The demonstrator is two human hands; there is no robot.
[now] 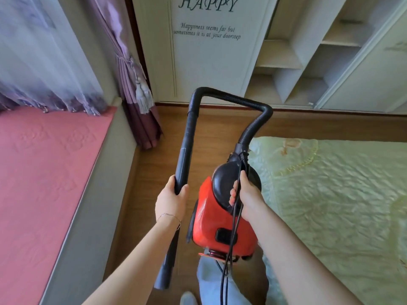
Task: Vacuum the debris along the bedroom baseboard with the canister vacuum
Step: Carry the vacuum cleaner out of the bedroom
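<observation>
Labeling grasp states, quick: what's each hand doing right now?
Left hand: grips the black wand.
Right hand: holds the red canister vacuum by its top, cord caught in the grip.

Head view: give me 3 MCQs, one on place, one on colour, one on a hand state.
1. Where does the black wand lie relative to the canister?
A. to its left
B. to its right
C. underneath it

2. The canister body is
A. blue
B. red
C. white

3. The left hand
A. hangs open
B. lies flat on the canister
C. grips the wand

Answers:
1 A, the wand runs down the left side of the canister.
2 B, the shell is bright red under a black top.
3 C, its fingers curl round the wand's tube.
</observation>
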